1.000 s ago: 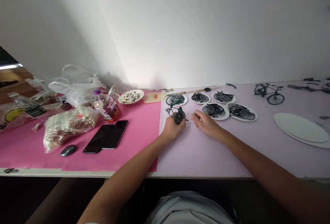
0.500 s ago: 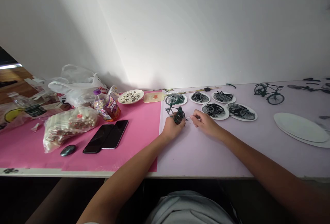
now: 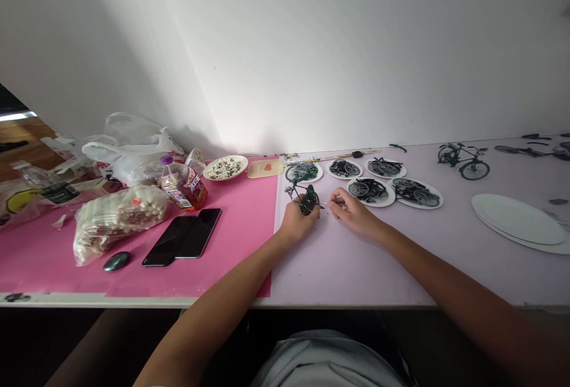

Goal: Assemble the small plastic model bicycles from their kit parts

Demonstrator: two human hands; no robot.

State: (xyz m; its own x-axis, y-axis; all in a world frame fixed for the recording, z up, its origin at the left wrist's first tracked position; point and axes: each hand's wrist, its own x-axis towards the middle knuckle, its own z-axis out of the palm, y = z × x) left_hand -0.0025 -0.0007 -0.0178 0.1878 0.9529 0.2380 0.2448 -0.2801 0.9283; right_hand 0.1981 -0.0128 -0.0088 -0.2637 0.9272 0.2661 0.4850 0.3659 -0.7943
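Your left hand grips a miniature bicycle over the desk, long axis slanting far-left to near-right (front end unclear); your right hand pinches a slim tool beside it.

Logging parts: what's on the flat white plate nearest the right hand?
Dark spoked miniature wheels and thin black plastic-looking pieces lie heaped on that plate. Whatever lies beneath the heap is covered.

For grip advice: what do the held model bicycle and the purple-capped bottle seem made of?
Model bicycle: mostly dull, dark green; thin form suggests plastic or painted metal, too small to settle.
Purple-capped bottle: likely glossy clear plastic; orange liquid shows through.
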